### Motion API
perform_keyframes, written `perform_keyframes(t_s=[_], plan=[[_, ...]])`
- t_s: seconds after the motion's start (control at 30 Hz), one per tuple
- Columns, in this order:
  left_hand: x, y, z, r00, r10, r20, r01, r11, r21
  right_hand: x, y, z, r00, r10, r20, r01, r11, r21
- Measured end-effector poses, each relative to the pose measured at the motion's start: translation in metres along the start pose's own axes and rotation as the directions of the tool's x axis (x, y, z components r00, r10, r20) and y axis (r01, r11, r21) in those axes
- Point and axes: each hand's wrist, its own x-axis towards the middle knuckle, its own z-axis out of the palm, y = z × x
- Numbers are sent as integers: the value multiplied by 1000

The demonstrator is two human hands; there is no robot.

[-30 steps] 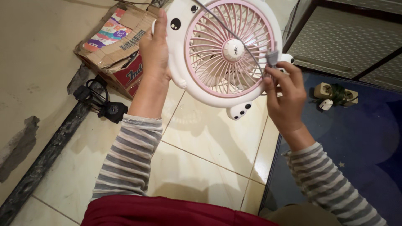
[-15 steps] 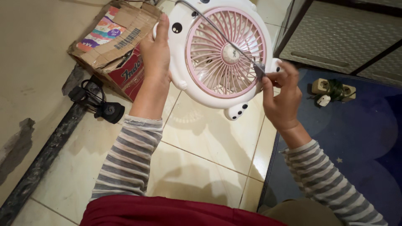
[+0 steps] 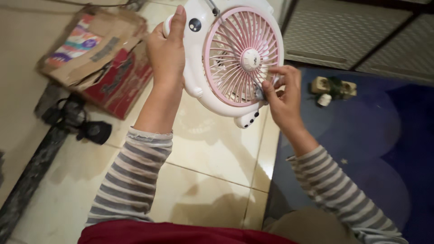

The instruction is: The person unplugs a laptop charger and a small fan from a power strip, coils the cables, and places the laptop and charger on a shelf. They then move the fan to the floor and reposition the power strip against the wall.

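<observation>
1. My left hand (image 3: 166, 54) grips the fan (image 3: 235, 58) by its white rim, fingers wrapped behind it, thumb up along the edge. The fan is held in the air over the tiled floor (image 3: 212, 149), its pink grille (image 3: 242, 56) facing me.
2. Change: a second ago my right hand (image 3: 282, 97) sat out at the fan's right edge. Now it has come in onto the grille's lower right.
3. My right fingers (image 3: 270, 90) are pinched shut on a small grey piece against the grille bars. What the piece is, I cannot tell.
4. A thin wire (image 3: 212, 7) shows at the fan's top. Earlier it crossed the whole grille to my right hand; now I see only that short bit.
5. The fan has also come closer and tilted a little more upright.
6. Judgement: the work has moved from the rim to the grille itself.
7. Around: a torn carton (image 3: 97, 54) on the floor to the left, a black cable (image 3: 77, 122) beside it, a blue mat (image 3: 370, 135) to the right with a plug socket (image 3: 332, 88) on it.
</observation>
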Motion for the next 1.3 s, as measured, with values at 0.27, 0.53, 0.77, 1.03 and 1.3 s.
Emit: perform_keyframes(t_s=[0.27,0.53,0.77,1.03,1.3], plan=[[-41,26,139,971,186,149,-220,940,260,-57,76,-73,742,409,-531,-183,886,427],[-114,-5,350,765,259,590,-392,914,107,-85,152,-162,699,705,-120,-216,367,905],[-164,-92,512,419,283,863,-482,874,-53,-59,255,-276,610,769,-190,-177,366,914],[-186,-183,604,382,207,901,-481,877,2,-26,280,-295,373,832,-410,-265,519,812],[-184,-191,562,323,325,889,-569,817,-93,-18,275,-265,248,776,-579,-355,629,691]])
